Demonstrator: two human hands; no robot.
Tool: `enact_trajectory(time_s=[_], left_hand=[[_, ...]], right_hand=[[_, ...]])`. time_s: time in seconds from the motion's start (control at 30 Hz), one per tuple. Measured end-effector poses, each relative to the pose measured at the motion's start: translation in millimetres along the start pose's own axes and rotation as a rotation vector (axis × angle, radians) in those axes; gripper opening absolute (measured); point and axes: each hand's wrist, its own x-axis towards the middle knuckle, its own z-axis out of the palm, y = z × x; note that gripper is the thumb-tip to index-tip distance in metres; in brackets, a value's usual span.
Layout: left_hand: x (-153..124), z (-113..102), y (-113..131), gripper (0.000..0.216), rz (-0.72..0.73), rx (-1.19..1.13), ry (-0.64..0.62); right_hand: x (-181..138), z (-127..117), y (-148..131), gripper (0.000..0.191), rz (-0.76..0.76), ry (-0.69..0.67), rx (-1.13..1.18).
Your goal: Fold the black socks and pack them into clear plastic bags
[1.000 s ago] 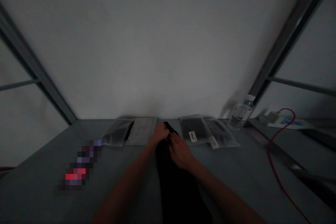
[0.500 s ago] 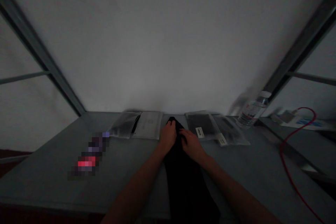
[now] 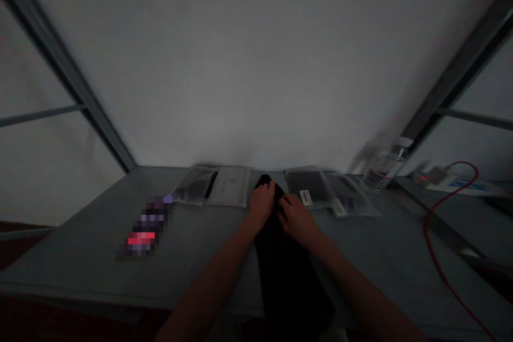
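A long piece of black cloth (image 3: 286, 278) lies lengthwise down the middle of the table, narrow at its far end and wider toward me. Its exact kind is too dark to make out. My left hand (image 3: 263, 202) has its fingers bent over the narrow far end, gripping the fabric from the left. On the right edge, slightly nearer to me, my right hand (image 3: 295, 217) is closed with curled fingers on the same cloth. Both fingertips are partly lost against the black.
Clear plastic packets (image 3: 230, 186) lie along the wall left of the cloth, and dark labelled packets (image 3: 308, 187) to its right. A clear bottle (image 3: 385, 168) leans at the back right. A red cable (image 3: 430, 240) curves down the right side. A pixelated item (image 3: 146, 224) lies left.
My left hand's fingers have shifted and closed over the cloth's far end. My right hand has moved slightly right along its edge. The whole view has tilted a little.
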Motion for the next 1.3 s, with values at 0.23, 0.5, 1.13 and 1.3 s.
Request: enact_trajectory(time_s=[0.23, 0.5, 1.13, 1.3], left_hand=[[-40, -40, -6, 0.031, 0.064, -0.139, -0.074], [-195, -47, -31, 0.094, 0.52, -0.229, -0.232], [-173, -46, -4, 0.047, -0.217, -0.55, -0.201], [-142, -39, -1, 0.043, -0.312, -0.448, -0.18]], right_hand=[[-93, -7, -13, 0.034, -0.015, -0.028, 0.224], [-176, 0, 11, 0.064, -0.257, -0.159, 0.397], [-114, -49, -37, 0.034, 0.372, 0.274, 0.753], [-86, -21, -20, 0.054, 0.315, 0.241, 0.654]])
